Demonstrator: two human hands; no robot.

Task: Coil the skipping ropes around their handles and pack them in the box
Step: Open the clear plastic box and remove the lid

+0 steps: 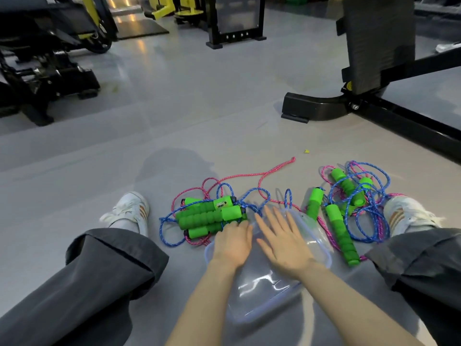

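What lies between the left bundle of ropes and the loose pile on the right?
Head view: the clear box, with the left hand and right hand over it; a pink rope trails behind.

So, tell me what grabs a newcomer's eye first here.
Bright green foam handles, tangled in blue and pink cord, lie bunched left of centre on the grey floor; a looser pile sits to the right by a white shoe. Between them the left hand and right hand lie over a clear plastic box.
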